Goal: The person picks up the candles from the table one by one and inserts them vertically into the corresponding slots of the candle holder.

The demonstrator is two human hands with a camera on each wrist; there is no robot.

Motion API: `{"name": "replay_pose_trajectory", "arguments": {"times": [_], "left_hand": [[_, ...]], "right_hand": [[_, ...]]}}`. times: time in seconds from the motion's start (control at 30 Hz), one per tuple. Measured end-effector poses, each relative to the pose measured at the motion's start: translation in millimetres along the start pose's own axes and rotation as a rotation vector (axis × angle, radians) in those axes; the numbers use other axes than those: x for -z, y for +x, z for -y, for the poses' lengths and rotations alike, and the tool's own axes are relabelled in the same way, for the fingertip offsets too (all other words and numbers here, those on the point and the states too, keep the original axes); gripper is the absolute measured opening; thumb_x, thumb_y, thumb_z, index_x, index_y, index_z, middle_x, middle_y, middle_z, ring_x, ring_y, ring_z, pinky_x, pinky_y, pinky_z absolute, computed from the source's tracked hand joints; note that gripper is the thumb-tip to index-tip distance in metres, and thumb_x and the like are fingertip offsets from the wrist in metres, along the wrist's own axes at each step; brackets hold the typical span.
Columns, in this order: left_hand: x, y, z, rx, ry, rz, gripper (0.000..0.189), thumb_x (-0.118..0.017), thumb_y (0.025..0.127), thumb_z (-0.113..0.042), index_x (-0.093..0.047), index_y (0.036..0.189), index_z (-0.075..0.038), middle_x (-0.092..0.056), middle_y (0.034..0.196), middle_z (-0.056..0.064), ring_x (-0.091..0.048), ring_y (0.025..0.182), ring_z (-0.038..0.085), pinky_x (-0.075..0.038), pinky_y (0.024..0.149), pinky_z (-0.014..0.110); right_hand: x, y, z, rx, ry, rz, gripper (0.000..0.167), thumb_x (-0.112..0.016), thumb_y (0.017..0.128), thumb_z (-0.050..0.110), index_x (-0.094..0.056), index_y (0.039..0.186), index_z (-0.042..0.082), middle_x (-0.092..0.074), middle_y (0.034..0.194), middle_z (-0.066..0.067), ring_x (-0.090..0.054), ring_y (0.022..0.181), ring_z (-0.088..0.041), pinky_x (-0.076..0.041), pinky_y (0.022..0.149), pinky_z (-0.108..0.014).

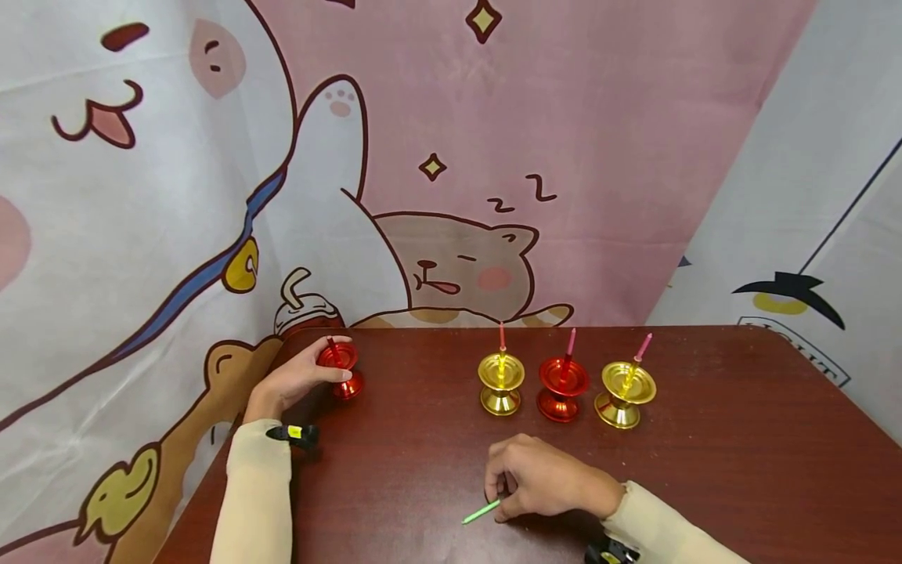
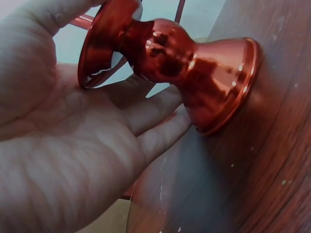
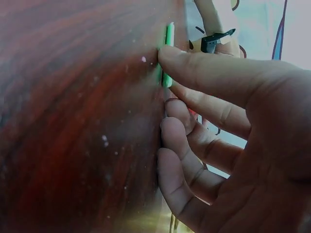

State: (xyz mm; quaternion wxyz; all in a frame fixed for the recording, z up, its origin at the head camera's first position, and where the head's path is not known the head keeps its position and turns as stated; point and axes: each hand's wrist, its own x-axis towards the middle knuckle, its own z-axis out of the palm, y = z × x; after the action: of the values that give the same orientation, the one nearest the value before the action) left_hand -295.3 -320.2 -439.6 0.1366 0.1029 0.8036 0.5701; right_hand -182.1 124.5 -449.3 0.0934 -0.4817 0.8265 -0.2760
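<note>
At the table's far left, my left hand (image 1: 296,380) grips a shiny red candle holder (image 1: 348,387) by its dish, thumb and fingers around the rim. The left wrist view shows the holder's flared base (image 2: 221,80) low beside the wooden surface, with fingertips against its underside. A dark red stub rises from its dish in the head view. Front and centre, my right hand (image 1: 543,476) pinches a thin green candle (image 1: 481,512) near one end. In the right wrist view, the thumb lies across this candle (image 3: 170,33), close against the tabletop, and the other fingers are curled.
Right of centre stand three candle holders in a row: gold (image 1: 501,402), red (image 1: 559,405) and gold (image 1: 617,410). Each carries an upright pink or red candle. The dark wooden table (image 1: 740,439) ends at a printed cartoon cloth (image 1: 592,102) behind and to the left.
</note>
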Motion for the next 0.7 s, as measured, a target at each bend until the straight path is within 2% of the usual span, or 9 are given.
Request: {"name": "replay_pose_trajectory", "arguments": {"times": [0.1,0.3,0.57,0.7], "left_hand": [[-3.3,3.3,-0.9,-0.002,0.005,0.01,0.083,-0.081,0.096,-0.012,-0.036,0.163,0.0,-0.058,0.146,0.024,-0.058,0.131,0.033,-0.045,0.117,0.044],[-11.6,12.1,-1.6,-0.013,-0.002,0.035,0.08,-0.081,0.095,-0.011,-0.038,0.161,-0.001,-0.058,0.146,0.023,-0.057,0.131,0.033,-0.049,0.113,0.041],[-21.1,16.6,-4.7,-0.012,0.002,0.059,0.079,-0.082,0.095,-0.013,-0.04,0.161,-0.002,-0.059,0.145,0.022,-0.056,0.132,0.034,-0.049,0.113,0.041],[-25.9,18.1,-7.2,-0.014,-0.001,0.074,0.077,-0.081,0.095,-0.012,-0.04,0.16,-0.002,-0.059,0.145,0.022,-0.056,0.133,0.035,-0.05,0.113,0.043]], "right_hand": [[-0.3,0.1,0.5,-0.008,-0.013,-0.007,0.022,-0.098,0.081,0.016,-0.079,0.083,0.026,-0.061,0.084,0.02,-0.056,0.073,0.009,-0.047,0.067,-0.013],[1.0,-0.6,1.3,-0.012,-0.058,-0.01,0.022,-0.095,0.082,0.015,-0.077,0.078,0.028,-0.059,0.081,0.023,-0.053,0.073,0.011,-0.044,0.067,-0.014],[4.3,-4.6,3.8,-0.023,-0.134,0.048,0.026,-0.089,0.088,0.009,-0.074,0.078,0.028,-0.055,0.082,0.024,-0.052,0.076,0.008,-0.045,0.068,-0.016],[6.0,-5.5,4.4,-0.015,-0.129,0.053,0.027,-0.085,0.091,0.004,-0.073,0.081,0.026,-0.056,0.084,0.023,-0.053,0.077,0.007,-0.046,0.069,-0.016]]}}
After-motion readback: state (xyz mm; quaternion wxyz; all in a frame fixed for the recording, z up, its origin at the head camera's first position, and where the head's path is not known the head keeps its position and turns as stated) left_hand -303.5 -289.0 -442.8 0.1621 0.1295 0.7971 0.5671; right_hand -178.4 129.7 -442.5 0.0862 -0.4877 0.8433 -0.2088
